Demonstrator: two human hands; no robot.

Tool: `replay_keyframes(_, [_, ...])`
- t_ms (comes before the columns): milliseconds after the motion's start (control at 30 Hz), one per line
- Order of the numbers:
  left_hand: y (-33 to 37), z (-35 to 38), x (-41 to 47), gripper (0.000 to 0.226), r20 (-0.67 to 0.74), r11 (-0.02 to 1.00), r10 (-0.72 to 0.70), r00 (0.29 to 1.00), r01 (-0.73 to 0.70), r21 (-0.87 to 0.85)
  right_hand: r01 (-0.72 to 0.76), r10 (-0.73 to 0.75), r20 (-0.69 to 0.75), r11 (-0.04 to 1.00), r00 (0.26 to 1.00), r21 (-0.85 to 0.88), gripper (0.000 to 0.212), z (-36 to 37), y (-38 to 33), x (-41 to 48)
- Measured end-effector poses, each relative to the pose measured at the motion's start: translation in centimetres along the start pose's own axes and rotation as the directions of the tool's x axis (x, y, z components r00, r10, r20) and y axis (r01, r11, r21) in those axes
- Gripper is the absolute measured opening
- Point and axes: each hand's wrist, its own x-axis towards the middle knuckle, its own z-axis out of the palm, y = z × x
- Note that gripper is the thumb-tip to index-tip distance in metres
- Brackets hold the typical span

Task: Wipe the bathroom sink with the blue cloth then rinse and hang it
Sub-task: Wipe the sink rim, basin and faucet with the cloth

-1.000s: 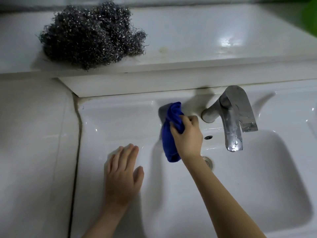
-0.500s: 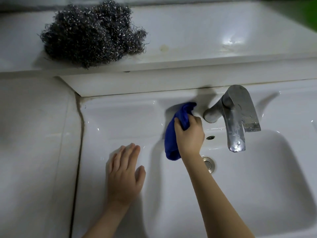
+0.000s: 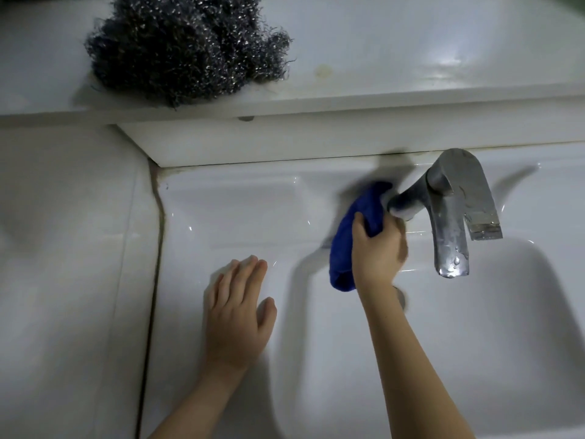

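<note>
right hand [image 3: 376, 251]: fist closed round the middle of the cloth [image 3: 351, 242], thumb on the near side, fingers wrapped over the far side. It's a bit blurry so I can't count fingers.

cloth: bunched up in that fist. One end pokes out past the fingertips and touches the base of the tap [image 3: 449, 201]; the other end hangs below the heel of the hand over the basin edge.

left hand [image 3: 237, 315]: flat and spread, palm down on the sink [image 3: 221, 217] ledge, well off to the side of the right hand, holding nothing. Looks like it's just there for bracing.

step: I'd say wiping around the tap base, so we're in the wipe part. Rinse and hang aren't done yet.

how the cloth handles: soft, floppy, light, probably microfibre. It won't break and won't slip much, even when wet. The loose tail will flop and drag, though, so gripping mid-cloth with it wadded up like this seems right for scrubbing. For hanging I'd take it by a corner or an edge instead.

watch out: the tap spout hangs just beside the knuckles, so they're easy to bang.

other stuff: a steel wool [image 3: 190, 49] lump sits on the shelf [image 3: 411, 58] way beyond the fingertips, and it isn't involved.
</note>
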Motion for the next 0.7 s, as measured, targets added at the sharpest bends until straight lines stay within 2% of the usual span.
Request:
replay_keyframes(133, [0.0,0.0,0.0,0.060,0.063,1.000,-0.018,0.998,0.018,0.009,0.128,-0.136,0.151,0.990,0.979,0.065,0.019,2.4,-3.1,-1.0])
replay_keyframes(233, [0.0,-0.1,-0.1,0.061,0.066,1.000,-0.025,0.998,0.024,0.010,0.208,-0.222,0.249,0.975,0.943,0.083,0.020,1.5,-2.1,-2.1])
replay_keyframes(300, [0.0,-0.1,-0.1,0.060,0.052,1.000,-0.021,0.998,0.021,0.005,0.254,-0.255,0.235,0.967,0.938,0.033,0.023,0.1,-0.5,-2.1])
replay_keyframes(333, [0.0,-0.1,0.0,0.060,0.044,1.000,-0.019,0.999,0.019,0.005,0.218,-0.215,0.174,0.976,0.961,-0.002,0.024,-0.5,0.3,-1.6])
replay_keyframes(400, [0.1,-0.1,0.0,0.060,0.028,1.000,-0.017,0.999,0.016,0.011,0.056,-0.055,0.022,0.997,0.998,-0.049,0.024,-1.5,1.3,-0.1])
replay_keyframes(467, [0.2,0.0,0.0,0.060,0.021,1.000,-0.018,1.000,0.018,0.011,-0.020,0.017,-0.054,0.998,0.998,-0.062,0.025,-1.5,1.3,1.2])
replay_keyframes(600, [0.0,0.1,0.1,0.060,0.025,1.000,-0.025,0.999,0.024,0.008,-0.094,0.097,-0.040,0.994,0.995,0.063,0.023,0.6,-1.6,1.6])
replay_keyframes(700, [0.0,0.0,0.0,0.061,0.067,1.000,-0.024,0.997,0.024,0.005,-0.031,0.019,0.091,0.991,0.996,0.130,0.021,2.1,-3.7,-0.9])
